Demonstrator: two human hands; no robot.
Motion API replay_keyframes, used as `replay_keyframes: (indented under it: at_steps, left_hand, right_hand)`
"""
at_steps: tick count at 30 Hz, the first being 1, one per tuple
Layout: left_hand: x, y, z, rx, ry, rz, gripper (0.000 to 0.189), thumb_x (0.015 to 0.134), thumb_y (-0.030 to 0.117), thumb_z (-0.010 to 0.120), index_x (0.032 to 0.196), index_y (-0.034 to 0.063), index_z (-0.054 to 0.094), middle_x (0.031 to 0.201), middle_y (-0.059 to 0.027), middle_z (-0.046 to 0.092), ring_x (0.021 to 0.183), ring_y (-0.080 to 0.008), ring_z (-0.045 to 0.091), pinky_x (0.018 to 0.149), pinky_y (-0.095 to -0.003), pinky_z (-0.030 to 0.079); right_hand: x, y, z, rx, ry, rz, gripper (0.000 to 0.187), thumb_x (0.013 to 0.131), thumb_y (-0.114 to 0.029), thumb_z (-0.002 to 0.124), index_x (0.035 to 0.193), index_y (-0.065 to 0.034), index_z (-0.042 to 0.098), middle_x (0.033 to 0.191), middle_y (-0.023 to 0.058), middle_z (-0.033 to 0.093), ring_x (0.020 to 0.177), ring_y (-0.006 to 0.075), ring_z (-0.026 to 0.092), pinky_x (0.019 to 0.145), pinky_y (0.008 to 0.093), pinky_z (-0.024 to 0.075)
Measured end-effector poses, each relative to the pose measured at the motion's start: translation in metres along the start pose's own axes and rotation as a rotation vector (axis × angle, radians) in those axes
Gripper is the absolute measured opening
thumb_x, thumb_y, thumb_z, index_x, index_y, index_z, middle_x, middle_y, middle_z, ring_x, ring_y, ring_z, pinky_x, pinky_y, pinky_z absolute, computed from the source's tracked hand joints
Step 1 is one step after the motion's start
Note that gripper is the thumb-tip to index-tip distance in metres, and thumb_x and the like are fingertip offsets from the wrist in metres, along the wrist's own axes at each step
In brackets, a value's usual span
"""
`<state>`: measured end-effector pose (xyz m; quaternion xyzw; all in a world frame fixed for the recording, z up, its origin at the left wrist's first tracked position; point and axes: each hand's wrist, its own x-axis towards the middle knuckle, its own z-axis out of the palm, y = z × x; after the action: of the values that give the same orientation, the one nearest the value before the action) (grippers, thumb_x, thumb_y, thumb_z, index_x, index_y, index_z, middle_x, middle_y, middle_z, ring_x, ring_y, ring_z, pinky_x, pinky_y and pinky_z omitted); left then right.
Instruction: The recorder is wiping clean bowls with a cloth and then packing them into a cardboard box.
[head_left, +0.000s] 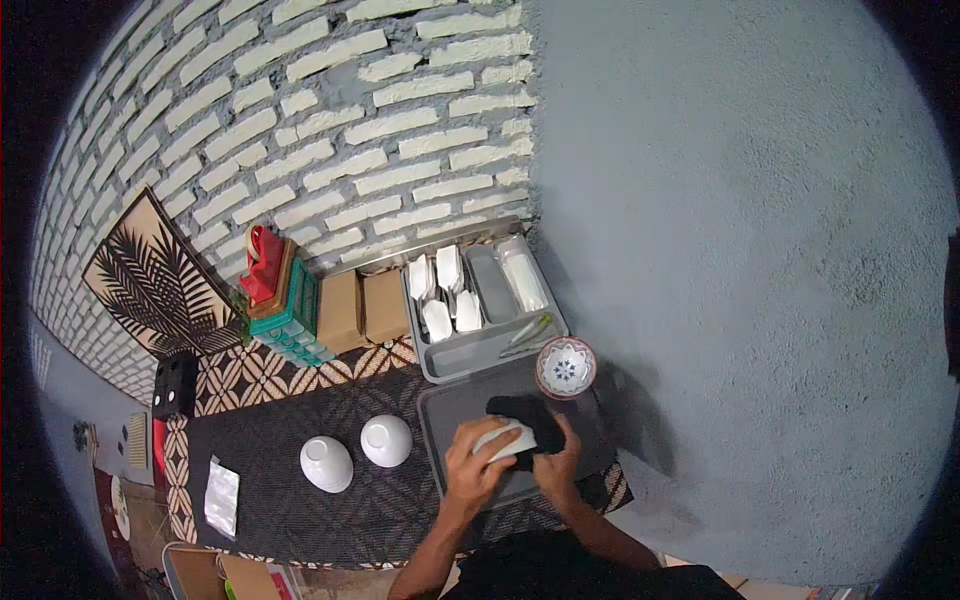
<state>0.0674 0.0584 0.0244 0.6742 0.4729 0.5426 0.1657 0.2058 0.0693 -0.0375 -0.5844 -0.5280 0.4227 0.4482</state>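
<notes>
My left hand (471, 461) grips a white bowl-like piece (510, 442), partly covered by the fingers. A black cloth (525, 412) is in my right hand (556, 466), pressed up against the white piece. Both hands are above a dark grey tray (450, 405). At the tray's far right corner sits a small patterned bowl (566, 369) with a brown rim. Two white bowls, one farther left (326, 465) and one nearer the tray (386, 441), lie upside down on the dark woven mat (277, 420).
Behind the tray, a grey compartment organizer (480, 354) holds several white packets (448, 268). Left of it stand cardboard boxes (384, 304) and a teal drawer unit (289, 326). A silvery pouch (222, 499) lies at the mat's left. A grey wall (720, 300) rises close on the right.
</notes>
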Motion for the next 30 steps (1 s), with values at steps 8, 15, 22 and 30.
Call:
replay_keyframes:
  at_steps: [8,15,22,30]
  left_hand:
    - [-0.013,-0.01,0.031,-0.131,0.37,-0.319,0.024,0.089,0.013,0.05,0.105,-0.0032,0.058,0.11,-0.016,0.055,0.101,-0.0318,0.056,0.09,-0.0395,0.044]
    - [-0.002,0.003,0.015,0.012,-0.092,-0.068,0.02,0.083,0.012,0.059,0.096,-0.0016,0.065,0.099,-0.0179,0.061,0.096,-0.0307,0.062,0.087,-0.0383,0.047]
    - [-0.02,-0.021,0.045,-0.173,0.363,-0.331,0.024,0.085,0.01,0.054,0.106,-0.0007,0.062,0.106,-0.0192,0.058,0.105,-0.036,0.057,0.092,-0.0421,0.043]
    - [-0.014,-0.007,0.039,-0.137,0.186,-0.114,0.031,0.091,0.026,0.058,0.108,0.0011,0.065,0.108,-0.0162,0.061,0.101,-0.0313,0.06,0.09,-0.0403,0.045]
  right_hand:
    - [0.018,0.021,0.013,0.462,0.03,0.342,0.062,0.08,-0.027,0.073,0.126,0.0066,0.047,0.124,0.0225,0.053,0.116,0.0314,0.051,0.098,0.0393,0.04]
    - [-0.001,0.008,0.009,0.162,0.205,0.057,0.06,0.077,-0.009,0.071,0.13,0.0006,0.044,0.125,0.014,0.053,0.115,0.0282,0.051,0.098,0.0376,0.039]
    - [0.007,0.003,0.012,0.65,-0.021,0.598,0.052,0.084,-0.018,0.071,0.127,-0.0004,0.048,0.116,0.0119,0.057,0.106,0.0211,0.056,0.091,0.0341,0.0447]
    - [0.01,0.023,0.018,0.317,0.345,0.161,0.059,0.081,-0.015,0.072,0.128,0.006,0.043,0.112,0.0155,0.06,0.103,0.0278,0.058,0.092,0.036,0.0446]
